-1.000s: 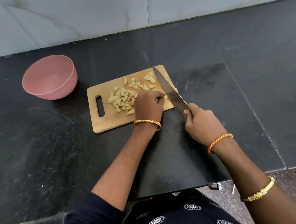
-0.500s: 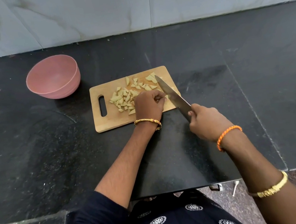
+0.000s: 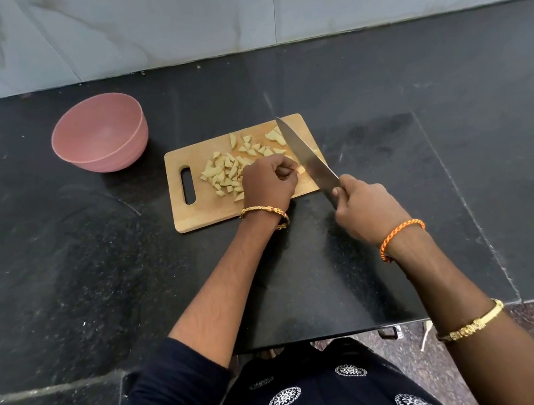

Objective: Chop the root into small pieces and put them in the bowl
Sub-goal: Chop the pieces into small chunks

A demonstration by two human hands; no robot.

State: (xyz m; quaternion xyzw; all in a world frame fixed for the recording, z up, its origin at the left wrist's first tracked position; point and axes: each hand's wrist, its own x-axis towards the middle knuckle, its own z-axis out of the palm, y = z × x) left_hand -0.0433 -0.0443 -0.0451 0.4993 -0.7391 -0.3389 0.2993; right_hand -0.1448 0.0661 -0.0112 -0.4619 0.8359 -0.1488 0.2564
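Chopping is well under way: the right hand (image 3: pixel 365 210) is wrapped around the handle of a long steel chef's knife (image 3: pixel 307 158), its blade slanting across the right end of the pale rectangular wooden cutting board (image 3: pixel 192 218), while the left hand (image 3: pixel 268 184) sits curled on the board with its fingertips pinching the last small bit of pale yellow root (image 3: pixel 301 170) just beside the blade. To do this step well, I would judge that the fingertips should stay tucked back, knuckles guiding the flat of the blade, and each cut should be short and straight down, since so little of the root is left to hold and it could slip or roll. A loose heap of cut root pieces (image 3: pixel 225 175) lies on the middle of the board, with a few more scattered toward its far edge; they are small, angular wedges, matte and firm-looking, fairly even in size. The board has a slot handle at its left end and a smooth, light grain. The round pink bowl (image 3: pixel 99 133), plain and matte, stands on the speckled black stone counter (image 3: pixel 63 284) to the far left of the board, apart from it, with nothing visible inside, so the transfer seems not yet begun.
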